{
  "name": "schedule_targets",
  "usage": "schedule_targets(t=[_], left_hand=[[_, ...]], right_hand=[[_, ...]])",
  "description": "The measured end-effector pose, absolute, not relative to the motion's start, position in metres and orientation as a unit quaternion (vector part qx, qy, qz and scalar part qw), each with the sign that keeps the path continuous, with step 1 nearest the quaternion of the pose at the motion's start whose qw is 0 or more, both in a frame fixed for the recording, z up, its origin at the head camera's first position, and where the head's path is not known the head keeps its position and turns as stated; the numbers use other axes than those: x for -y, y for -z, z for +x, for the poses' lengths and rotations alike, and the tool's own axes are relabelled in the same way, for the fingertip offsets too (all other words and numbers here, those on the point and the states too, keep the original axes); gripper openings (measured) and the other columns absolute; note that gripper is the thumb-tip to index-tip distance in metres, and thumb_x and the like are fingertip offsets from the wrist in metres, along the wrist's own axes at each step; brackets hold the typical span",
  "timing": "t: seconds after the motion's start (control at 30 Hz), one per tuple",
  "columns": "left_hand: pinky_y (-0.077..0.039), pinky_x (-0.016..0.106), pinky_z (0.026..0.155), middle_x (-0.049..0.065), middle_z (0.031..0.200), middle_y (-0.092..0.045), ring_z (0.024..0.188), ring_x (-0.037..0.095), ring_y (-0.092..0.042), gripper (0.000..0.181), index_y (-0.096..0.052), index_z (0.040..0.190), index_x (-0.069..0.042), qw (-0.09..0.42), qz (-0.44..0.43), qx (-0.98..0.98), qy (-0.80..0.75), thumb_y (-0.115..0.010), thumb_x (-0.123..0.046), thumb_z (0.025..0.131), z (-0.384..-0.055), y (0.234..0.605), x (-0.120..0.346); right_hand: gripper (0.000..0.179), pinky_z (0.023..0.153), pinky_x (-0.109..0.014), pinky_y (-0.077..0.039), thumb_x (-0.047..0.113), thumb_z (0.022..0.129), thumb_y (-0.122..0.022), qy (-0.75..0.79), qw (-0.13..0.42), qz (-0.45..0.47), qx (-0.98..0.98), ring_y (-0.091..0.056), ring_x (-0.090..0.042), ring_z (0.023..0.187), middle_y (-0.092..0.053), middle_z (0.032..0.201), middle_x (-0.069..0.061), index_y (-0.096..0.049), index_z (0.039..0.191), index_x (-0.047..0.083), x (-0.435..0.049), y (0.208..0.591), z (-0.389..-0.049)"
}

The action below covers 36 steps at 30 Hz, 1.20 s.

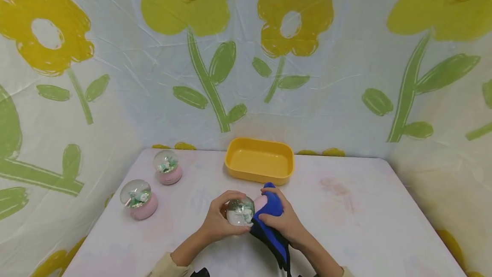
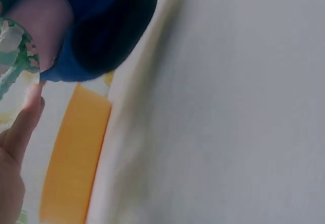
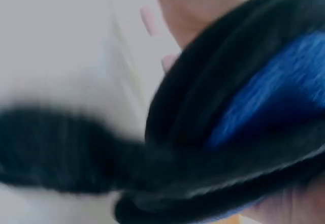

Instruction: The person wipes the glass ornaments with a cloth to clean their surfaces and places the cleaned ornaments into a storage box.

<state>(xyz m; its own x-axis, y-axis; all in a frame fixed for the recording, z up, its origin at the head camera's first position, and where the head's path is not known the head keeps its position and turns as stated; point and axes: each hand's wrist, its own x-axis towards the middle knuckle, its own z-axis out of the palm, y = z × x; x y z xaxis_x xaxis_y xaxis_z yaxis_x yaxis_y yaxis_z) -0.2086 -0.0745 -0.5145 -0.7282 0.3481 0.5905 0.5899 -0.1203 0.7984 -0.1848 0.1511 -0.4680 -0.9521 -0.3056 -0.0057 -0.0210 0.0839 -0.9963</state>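
Observation:
My left hand (image 1: 219, 219) grips a snow globe (image 1: 240, 212) by its clear glass ball, with the globe tipped sideways. Its pink base (image 2: 46, 21) points right, against a blue cloth piece with black trim (image 1: 272, 205). My right hand (image 1: 286, 225) holds that cloth around the base, thumb on the near side. A black strap hangs down from the cloth; the right wrist view shows the black edging (image 3: 203, 82) and blue inside close up. Part of the base is hidden by the cloth.
Two more snow globes on pink bases stand at the left: a nearer one (image 1: 143, 208) and a farther one (image 1: 170, 175). A yellow tray (image 1: 259, 178) sits at the back middle of the white table (image 1: 365, 225). Flower-printed sheets (image 1: 330, 110) hang around the table.

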Motion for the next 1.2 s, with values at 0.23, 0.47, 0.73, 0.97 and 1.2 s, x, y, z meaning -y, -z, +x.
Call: schedule_targets(t=[0.23,0.47,0.73,0.97,1.2], left_hand=[[-0.057,0.032,0.06,0.015,0.114,-0.06,0.086,0.023,-0.065,0.059,-0.05,0.133,0.002,-0.166,-0.113,0.591,0.781,-0.074,-0.016,0.082,-0.207,0.503,0.073],[-0.056,0.029,0.053,0.017,0.102,-0.064,0.074,0.029,-0.069,0.061,-0.045,0.136,0.0,-0.274,-0.02,0.555,0.785,-0.067,-0.032,0.089,-0.202,0.494,0.071],[-0.055,0.038,0.078,0.007,0.125,-0.058,0.107,0.026,-0.057,0.067,-0.062,0.126,-0.015,-0.002,-0.245,0.704,0.666,-0.09,-0.01,0.065,-0.2,0.494,0.07],[-0.053,0.036,0.085,0.013,0.127,-0.055,0.11,0.027,-0.057,0.076,-0.061,0.122,-0.008,0.178,-0.441,0.706,0.525,-0.095,-0.007,0.054,-0.205,0.486,0.078],[-0.056,0.04,0.077,0.019,0.119,-0.058,0.103,0.029,-0.059,0.068,-0.057,0.123,0.005,0.034,-0.32,0.651,0.688,-0.087,0.006,0.062,-0.206,0.482,0.084]], right_hand=[[0.079,0.079,-0.046,-0.05,0.022,0.071,-0.084,0.524,-0.051,-0.249,-0.813,-0.047,-0.033,0.113,-0.036,0.138,-0.008,-0.043,0.138,0.029,-0.149,0.472,-0.182],[0.078,0.079,-0.045,-0.051,0.026,0.072,-0.085,0.513,-0.068,-0.288,-0.806,-0.047,-0.032,0.114,-0.036,0.139,-0.008,-0.045,0.138,0.025,-0.153,0.478,-0.187],[0.059,0.083,-0.043,-0.052,0.022,0.089,-0.063,0.727,0.132,-0.1,-0.666,-0.049,-0.033,0.107,-0.04,0.133,-0.016,-0.038,0.142,0.02,-0.156,0.475,-0.191],[0.054,0.082,-0.044,-0.053,0.023,0.092,-0.057,0.761,0.196,-0.067,-0.614,-0.053,-0.031,0.103,-0.04,0.124,-0.02,-0.035,0.141,0.02,-0.152,0.464,-0.185],[0.075,0.079,-0.044,-0.052,0.014,0.077,-0.077,0.665,0.001,-0.163,-0.729,-0.05,-0.036,0.107,-0.044,0.129,-0.015,-0.039,0.14,0.021,-0.138,0.47,-0.178]])
